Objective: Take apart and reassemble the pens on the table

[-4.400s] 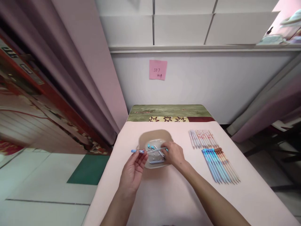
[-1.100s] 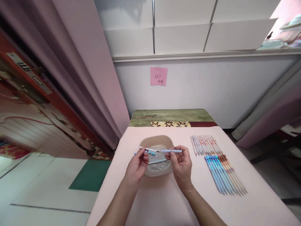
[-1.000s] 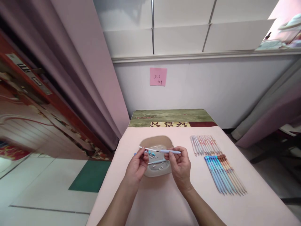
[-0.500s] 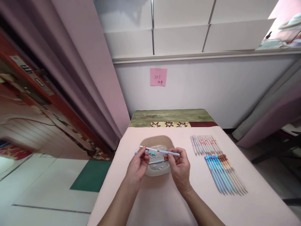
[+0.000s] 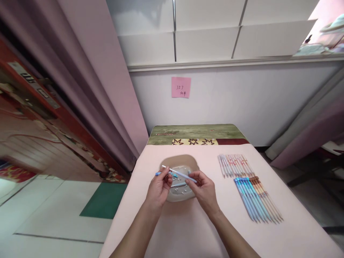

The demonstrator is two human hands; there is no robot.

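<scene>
Both my hands hover over a shallow beige tray (image 5: pixel 172 159) on the pink table. My left hand (image 5: pixel 159 188) is closed on a short blue pen piece (image 5: pixel 158 173) and steadies the white end of a thin refill. My right hand (image 5: pixel 203 188) pinches a light blue pen barrel (image 5: pixel 182 175) that lies slanted in line with the refill (image 5: pixel 167 169). Several small blue and white pen parts and another barrel lie in the tray beneath.
A row of clear and pink pens (image 5: pixel 234 164) and a row of blue and brown pens (image 5: pixel 256 197) lie on the table (image 5: pixel 188 229) to the right. A patterned cloth (image 5: pixel 196 134) covers the far end. A pink sticky note (image 5: pixel 181 87) hangs on the wall.
My right hand moved left with the blue barrel, closing the gap to the refill in my left hand. The barrel now overlaps the refill and tilts down to the right.
</scene>
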